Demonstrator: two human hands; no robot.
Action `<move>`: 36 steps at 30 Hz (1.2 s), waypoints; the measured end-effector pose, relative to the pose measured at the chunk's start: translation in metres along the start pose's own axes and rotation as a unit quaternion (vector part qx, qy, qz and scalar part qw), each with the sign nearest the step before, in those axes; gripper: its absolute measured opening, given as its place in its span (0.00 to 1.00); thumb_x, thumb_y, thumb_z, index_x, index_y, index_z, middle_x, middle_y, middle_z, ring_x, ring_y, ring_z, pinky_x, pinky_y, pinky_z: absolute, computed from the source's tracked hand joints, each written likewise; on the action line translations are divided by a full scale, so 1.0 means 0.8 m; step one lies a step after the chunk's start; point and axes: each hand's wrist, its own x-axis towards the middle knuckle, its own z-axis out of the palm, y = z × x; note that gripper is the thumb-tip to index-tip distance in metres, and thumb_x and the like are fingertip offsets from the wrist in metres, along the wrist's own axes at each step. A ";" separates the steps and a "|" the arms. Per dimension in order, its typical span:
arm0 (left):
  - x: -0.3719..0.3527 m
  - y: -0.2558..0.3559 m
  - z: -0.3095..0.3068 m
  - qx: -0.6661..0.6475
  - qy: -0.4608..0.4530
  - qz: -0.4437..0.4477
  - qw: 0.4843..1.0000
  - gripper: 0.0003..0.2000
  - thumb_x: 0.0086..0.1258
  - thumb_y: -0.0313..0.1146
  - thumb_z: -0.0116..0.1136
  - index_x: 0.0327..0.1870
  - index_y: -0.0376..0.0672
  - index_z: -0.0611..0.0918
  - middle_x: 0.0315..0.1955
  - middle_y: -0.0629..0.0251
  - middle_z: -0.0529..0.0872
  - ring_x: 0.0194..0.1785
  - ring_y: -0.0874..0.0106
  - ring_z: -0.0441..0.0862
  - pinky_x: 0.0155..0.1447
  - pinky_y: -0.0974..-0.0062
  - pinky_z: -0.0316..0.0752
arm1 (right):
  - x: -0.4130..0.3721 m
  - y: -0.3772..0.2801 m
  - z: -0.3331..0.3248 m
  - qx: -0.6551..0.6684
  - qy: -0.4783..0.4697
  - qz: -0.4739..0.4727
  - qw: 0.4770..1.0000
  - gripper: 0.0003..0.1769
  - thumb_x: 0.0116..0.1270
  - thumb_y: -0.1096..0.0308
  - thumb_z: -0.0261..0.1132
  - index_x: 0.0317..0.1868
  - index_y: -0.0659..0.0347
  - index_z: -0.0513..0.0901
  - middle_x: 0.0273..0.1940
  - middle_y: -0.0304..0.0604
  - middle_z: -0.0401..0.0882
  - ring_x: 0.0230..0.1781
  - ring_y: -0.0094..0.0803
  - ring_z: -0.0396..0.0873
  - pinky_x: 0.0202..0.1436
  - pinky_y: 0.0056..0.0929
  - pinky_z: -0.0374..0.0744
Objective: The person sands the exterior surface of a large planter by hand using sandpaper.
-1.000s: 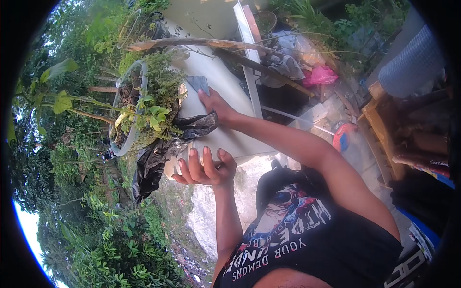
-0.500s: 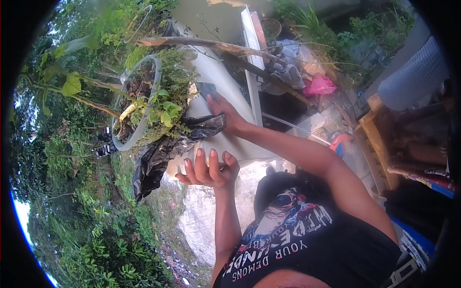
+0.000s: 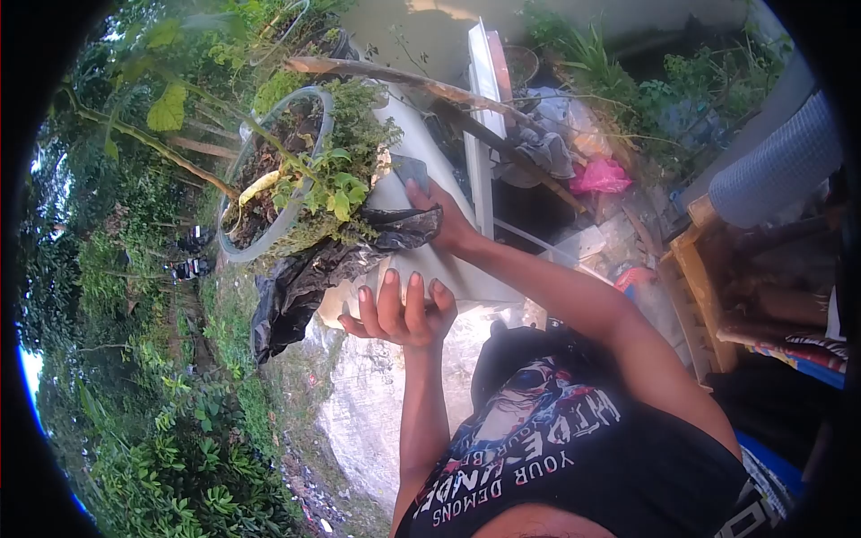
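My left hand (image 3: 408, 309) is turned up below the black plastic bag (image 3: 305, 291), fingers spread and curled, with nothing visible in it. At the far side of the bag, my right hand (image 3: 446, 224) has a fingertip on a grey-blue flat piece (image 3: 410, 170) and seems to grip it. Its other fingers are partly hidden behind the bag's raised edge. Beside the hands is a pot with a clear round rim (image 3: 327, 134), holding dark soil, a thick-stemmed plant and small green leafy plants (image 3: 336, 188). Black plastic hangs below it.
A long wooden stick (image 3: 404, 82) crosses behind the pot. A white post (image 3: 482, 117) stands beyond my right arm. Further right are a pink plastic bag (image 3: 601, 177), a wooden frame (image 3: 704, 296) and a blue-grey roll (image 3: 762, 170). Dense greenery (image 3: 161, 439) fills the left side.
The view has shifted slightly, so the pot, stick and post appear further right. Both hands keep much the same pose; the left sits slightly higher in view.
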 end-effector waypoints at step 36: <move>0.009 -0.031 -0.039 -0.127 -0.059 0.003 0.990 0.16 0.72 0.47 0.57 0.57 0.53 0.76 0.56 0.66 0.81 0.69 0.57 0.70 0.76 0.44 0.50 | -0.156 0.033 -0.010 -0.046 0.020 0.139 0.989 0.31 0.82 0.48 0.45 0.72 0.64 0.67 0.64 0.57 0.77 0.68 0.44 0.73 0.72 0.40 0.66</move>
